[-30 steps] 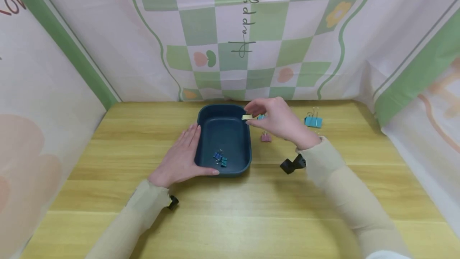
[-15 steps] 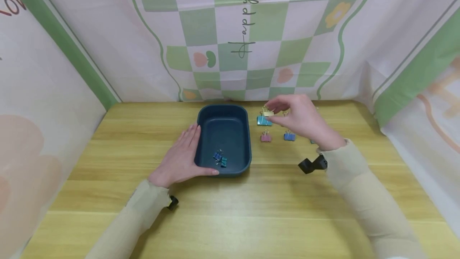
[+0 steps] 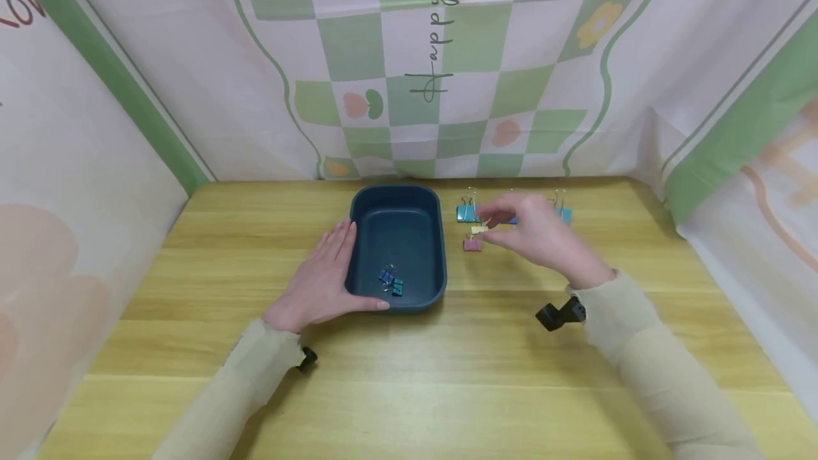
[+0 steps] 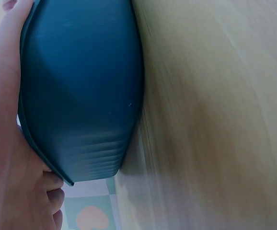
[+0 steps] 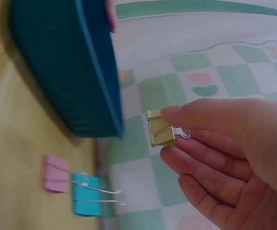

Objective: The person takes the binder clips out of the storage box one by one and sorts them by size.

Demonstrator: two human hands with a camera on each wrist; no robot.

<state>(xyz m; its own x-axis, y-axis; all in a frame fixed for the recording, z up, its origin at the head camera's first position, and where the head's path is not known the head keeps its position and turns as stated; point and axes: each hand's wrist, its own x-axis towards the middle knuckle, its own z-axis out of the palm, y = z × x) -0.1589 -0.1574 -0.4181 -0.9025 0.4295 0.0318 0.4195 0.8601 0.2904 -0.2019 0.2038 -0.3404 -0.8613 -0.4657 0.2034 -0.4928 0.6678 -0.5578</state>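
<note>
A dark blue rectangular tray stands on the wooden table. My left hand rests along its left side, fingers straight on the rim and thumb across the near edge. Inside the tray lie a small blue binder clip and a small teal binder clip. To the tray's right, my right hand pinches a pale yellow binder clip between thumb and fingers, above the table. Just below it is a pink binder clip, with a turquoise binder clip behind.
Another turquoise clip stands farther right, and a blue clip is mostly hidden behind the right fingers. A checked cloth hangs along the table's back edge.
From the tray's right rim, my right hand has moved right with the yellow binder clip, then nearer to me, over the pink clip. My left hand has stayed put.
</note>
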